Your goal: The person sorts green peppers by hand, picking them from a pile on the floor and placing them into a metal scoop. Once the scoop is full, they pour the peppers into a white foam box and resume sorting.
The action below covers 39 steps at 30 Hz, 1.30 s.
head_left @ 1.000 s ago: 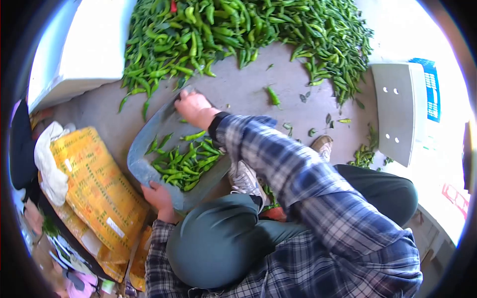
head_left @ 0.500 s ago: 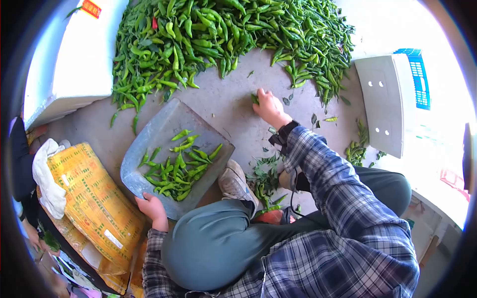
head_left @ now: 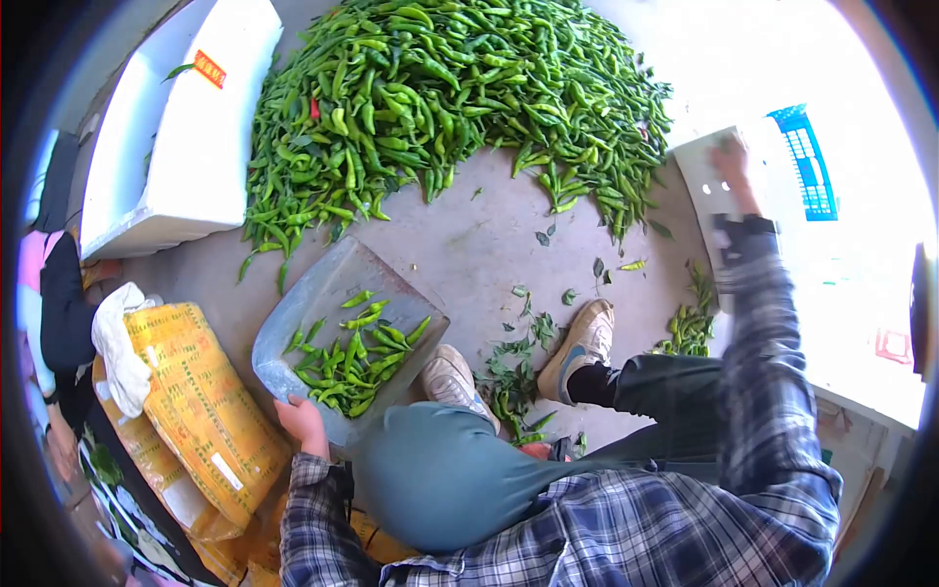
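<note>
Grey concrete floor fills the head view, lit hard enough on the right side to wash out detail.

1. Stock: a large heap of long green chilli peppers [head_left: 450,98] lies across the top of the floor. A white foam box with a red label [head_left: 176,157] sits just beside the heap on its left.
2. Container: a grey sheet-metal scoop tray [head_left: 323,293] rests on the floor between the heap and the person's knees. It holds a shallow batch of green chilli peppers [head_left: 352,357] in its near half.
3. Left hand [head_left: 303,423]: clamped on the tray's near rim, with the fingers curled over the edge.
4. Right hand [head_left: 729,161]: extended well away from the left hand. It lies on the top edge of a white flat panel with small round holes [head_left: 709,210]. Blur and glare make it impossible to tell whether the fingers grip.
5. Surroundings: a blue slatted plastic crate [head_left: 807,161] stands behind the panel. A yellow printed sack [head_left: 196,411] with a white cloth [head_left: 117,342] on it lies left of the tray. Two worn beige shoes [head_left: 582,342] stand on the floor with loose green leaves and stems [head_left: 514,367] between them. A small cluster of peppers [head_left: 690,328] lies near the right shoe.
</note>
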Motion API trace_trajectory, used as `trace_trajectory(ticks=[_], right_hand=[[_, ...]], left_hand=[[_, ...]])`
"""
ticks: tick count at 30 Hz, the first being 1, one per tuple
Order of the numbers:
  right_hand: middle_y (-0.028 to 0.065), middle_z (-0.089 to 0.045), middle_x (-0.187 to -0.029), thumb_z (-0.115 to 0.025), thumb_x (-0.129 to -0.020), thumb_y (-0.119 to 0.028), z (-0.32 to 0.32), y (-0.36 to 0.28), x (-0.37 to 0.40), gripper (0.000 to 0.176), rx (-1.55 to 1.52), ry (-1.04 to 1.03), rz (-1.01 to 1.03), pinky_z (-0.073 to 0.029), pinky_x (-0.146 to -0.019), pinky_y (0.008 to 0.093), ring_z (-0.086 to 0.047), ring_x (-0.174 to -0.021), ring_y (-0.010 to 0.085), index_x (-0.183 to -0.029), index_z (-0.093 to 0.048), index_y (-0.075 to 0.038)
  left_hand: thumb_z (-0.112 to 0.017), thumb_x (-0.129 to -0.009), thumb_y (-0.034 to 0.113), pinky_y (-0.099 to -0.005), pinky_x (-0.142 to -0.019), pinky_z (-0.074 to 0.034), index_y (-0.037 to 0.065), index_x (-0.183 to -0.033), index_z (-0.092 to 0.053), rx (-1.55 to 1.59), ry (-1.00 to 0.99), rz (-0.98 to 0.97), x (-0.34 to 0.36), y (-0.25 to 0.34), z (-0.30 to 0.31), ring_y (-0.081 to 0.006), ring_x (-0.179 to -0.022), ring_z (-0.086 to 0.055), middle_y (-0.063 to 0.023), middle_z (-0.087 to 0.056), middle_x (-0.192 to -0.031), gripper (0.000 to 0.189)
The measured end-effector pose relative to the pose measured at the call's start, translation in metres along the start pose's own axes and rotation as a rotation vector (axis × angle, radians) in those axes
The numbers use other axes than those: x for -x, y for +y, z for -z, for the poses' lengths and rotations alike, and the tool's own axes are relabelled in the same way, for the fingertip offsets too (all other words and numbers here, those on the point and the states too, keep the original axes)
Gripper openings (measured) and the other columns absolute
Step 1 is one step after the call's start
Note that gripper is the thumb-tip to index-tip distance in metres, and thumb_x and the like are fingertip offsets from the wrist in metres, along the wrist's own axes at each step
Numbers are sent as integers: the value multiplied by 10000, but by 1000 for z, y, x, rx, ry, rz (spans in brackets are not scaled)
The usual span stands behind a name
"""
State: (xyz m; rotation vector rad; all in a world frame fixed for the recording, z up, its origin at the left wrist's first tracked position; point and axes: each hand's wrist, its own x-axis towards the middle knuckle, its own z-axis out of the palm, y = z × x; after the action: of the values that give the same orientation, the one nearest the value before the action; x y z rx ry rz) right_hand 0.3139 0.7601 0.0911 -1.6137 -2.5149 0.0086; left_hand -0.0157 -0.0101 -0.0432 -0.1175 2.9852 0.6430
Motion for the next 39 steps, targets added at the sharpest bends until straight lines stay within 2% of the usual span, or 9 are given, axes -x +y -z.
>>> trace_trajectory(ticks=[4,6,9,10,15,22,26,32,39], right_hand=[[208,-571,-1121,-625,-783,-346,89,135,-36,661,643,202,-110,-454,-856,404,-565,-1017,339,-1289,-370,-7],[217,-561,-1134,-610,-797,-331,126,38,-1,622,540,46,-224,-428,-900,387,-534,-1066,340,-1280,-391,-6],[186,-610,-1048,-652,-769,-241,15,16,-31,454,-8,200,349,-467,-792,397,-584,-977,322,-1150,-544,-20],[189,-609,-1049,-640,-779,-225,-33,-17,-33,434,-355,-129,197,-468,-801,385,-592,-963,316,-1169,-544,-60],[178,-613,-1003,-577,-758,-276,-97,-295,80,501,-285,-360,689,-469,-792,426,-587,-918,348,-1226,-483,-123],[283,-490,-1125,-629,-739,-490,-175,-407,85,773,-317,-376,152,-450,-840,413,-516,-1029,384,-1348,-315,-132],[296,-398,-1158,-685,-694,-440,-186,-429,111,799,-373,-314,151,-397,-858,549,-429,-1080,434,-1351,-293,-210],[231,-449,-1046,-607,-739,-206,-186,-386,152,603,-197,-297,584,-459,-768,468,-491,-982,377,-1293,-369,-209],[152,-590,-1038,-620,-738,-172,-118,-362,169,628,266,-916,786,-485,-751,393,-600,-932,308,-1318,-381,-182]], left_hand=[[-457,-847,116,-454,-816,-403,-65,-1073,-487,-31,103,-1,0,-4,-8,-429,-937,-540,-281,-571,-1000,291],[-456,-848,121,-448,-823,-403,-62,-1089,-483,-25,53,20,1,3,-3,-427,-948,-536,-278,-569,-1011,304],[-454,-850,120,-443,-827,-405,-64,-1104,-477,-22,57,30,3,8,0,-427,-953,-534,-279,-565,-1018,314],[-456,-850,119,-444,-828,-404,-66,-1111,-473,12,28,39,3,10,1,-429,-952,-533,-280,-565,-1019,320],[-462,-850,107,-447,-822,-404,-76,-1126,-461,-45,88,-73,0,-11,-5,-432,-938,-536,-281,-565,-1012,331],[-455,-858,83,-426,-818,-415,-96,-1139,-447,48,25,-17,1,4,-2,-418,-944,-543,-289,-562,-1015,333],[-447,-868,80,-426,-820,-416,-109,-1148,-429,-12,29,-7,2,3,-1,-421,-944,-542,-295,-553,-1034,339],[-440,-871,74,-424,-830,-412,-113,-1152,-423,118,-36,43,2,1,0,-427,-963,-531,-302,-542,-1047,338],[-441,-865,64,-422,-847,-406,-111,-1153,-423,60,-5,6,3,7,0,-425,-971,-530,-304,-541,-1050,337]])
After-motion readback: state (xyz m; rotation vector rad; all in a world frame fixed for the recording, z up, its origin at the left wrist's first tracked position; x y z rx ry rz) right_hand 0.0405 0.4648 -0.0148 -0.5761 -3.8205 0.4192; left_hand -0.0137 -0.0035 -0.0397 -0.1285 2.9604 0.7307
